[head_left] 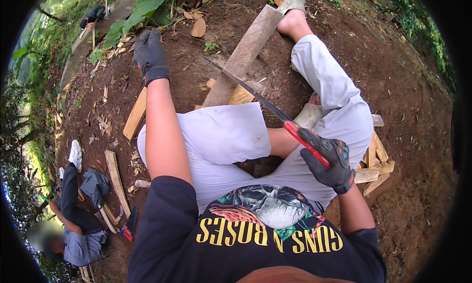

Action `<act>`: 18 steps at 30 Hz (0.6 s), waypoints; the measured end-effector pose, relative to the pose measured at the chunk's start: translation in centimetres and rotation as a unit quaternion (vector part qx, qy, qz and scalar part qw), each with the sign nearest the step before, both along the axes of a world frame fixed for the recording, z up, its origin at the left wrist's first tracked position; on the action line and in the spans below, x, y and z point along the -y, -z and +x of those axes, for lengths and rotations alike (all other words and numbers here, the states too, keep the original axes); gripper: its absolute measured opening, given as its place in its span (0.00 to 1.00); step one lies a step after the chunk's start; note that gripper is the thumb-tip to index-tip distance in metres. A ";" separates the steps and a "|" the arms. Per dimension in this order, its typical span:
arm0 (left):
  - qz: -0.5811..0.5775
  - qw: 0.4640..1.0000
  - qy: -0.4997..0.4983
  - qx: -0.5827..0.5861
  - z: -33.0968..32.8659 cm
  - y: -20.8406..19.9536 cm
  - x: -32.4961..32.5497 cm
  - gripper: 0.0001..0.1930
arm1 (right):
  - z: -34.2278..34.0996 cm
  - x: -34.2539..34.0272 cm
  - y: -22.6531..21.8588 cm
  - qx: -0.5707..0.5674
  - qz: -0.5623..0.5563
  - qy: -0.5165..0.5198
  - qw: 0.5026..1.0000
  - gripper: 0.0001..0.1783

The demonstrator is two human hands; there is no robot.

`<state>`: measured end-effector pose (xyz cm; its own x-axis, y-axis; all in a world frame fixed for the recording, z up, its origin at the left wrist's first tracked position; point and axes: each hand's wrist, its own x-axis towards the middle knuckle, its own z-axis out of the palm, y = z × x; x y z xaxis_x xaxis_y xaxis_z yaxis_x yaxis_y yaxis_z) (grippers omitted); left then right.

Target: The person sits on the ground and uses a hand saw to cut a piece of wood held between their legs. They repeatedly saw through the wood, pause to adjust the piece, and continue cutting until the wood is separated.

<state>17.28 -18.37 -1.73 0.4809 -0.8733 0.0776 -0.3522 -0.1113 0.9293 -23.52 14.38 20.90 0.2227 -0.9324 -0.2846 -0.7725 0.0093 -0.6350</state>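
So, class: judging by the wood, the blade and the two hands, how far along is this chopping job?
Done: split wood pieces lie stacked by the right leg, chips scattered on the dirt. In hand: the right hand grips a red-handled long knife, its blade across a long plank; the left hand is stretched forward, empty. Left: that plank looks whole.

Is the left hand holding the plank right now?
No. The gloved left hand is stretched out over bare dirt, apart from the plank, while the right hand grips the red-handled blade.
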 end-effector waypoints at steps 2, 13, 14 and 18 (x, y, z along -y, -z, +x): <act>0.003 1.000 -0.003 0.012 -0.6 -0.5 0.0 0.21 | 2.9 2.9 5.9 0.016 -0.079 -0.001 0.997 0.29; 0.030 0.981 -0.091 0.169 -0.4 -2.0 -0.8 0.22 | 1.3 4.5 5.4 0.038 -0.095 -0.010 0.995 0.27; 0.041 0.981 -0.089 0.165 -0.6 -2.2 -0.9 0.22 | 0.0 2.9 2.8 0.010 -0.056 -0.007 0.998 0.27; 0.058 0.987 -0.092 0.120 -0.9 -2.6 -0.9 0.20 | -2.8 -1.1 -1.6 0.021 0.013 0.028 0.999 0.27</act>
